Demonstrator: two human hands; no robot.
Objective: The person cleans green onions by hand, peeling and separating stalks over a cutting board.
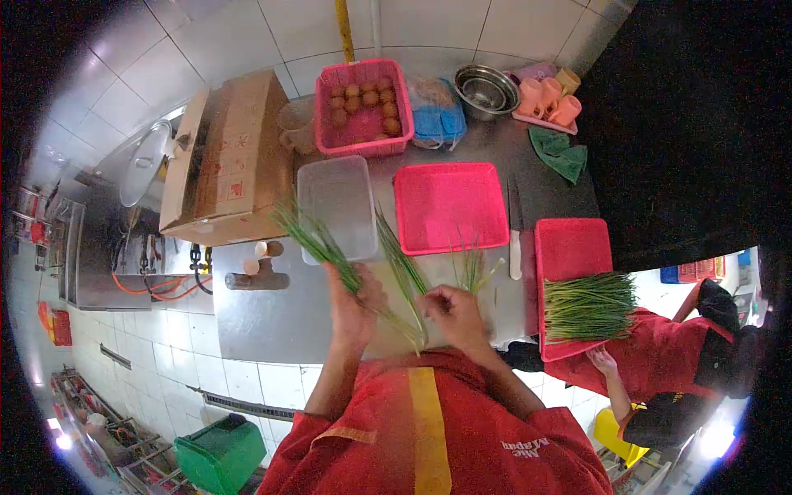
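My left hand (356,307) is wrapped round a bunch of spring onions (318,247), with the green tops pointing up and left over the edge of a clear plastic tub (338,198). My right hand (458,315) has its fingers pinched at a few more spring onion stalks (402,262), whose pale ends hang between my hands. Beyond my right hand lie some loose spring onions (471,268) on the metal table (272,326). An unfilled pink tray (450,206) sits ahead of both hands.
A knife (516,252) lies beside a red tray (573,247) heaped with spring onions (587,307); a co-worker's hand (602,359) touches its edge. Behind are a pink basket (363,147) of round brown items, metal bowls (487,91) and a green cloth (559,154). A cardboard box (235,157) stands left.
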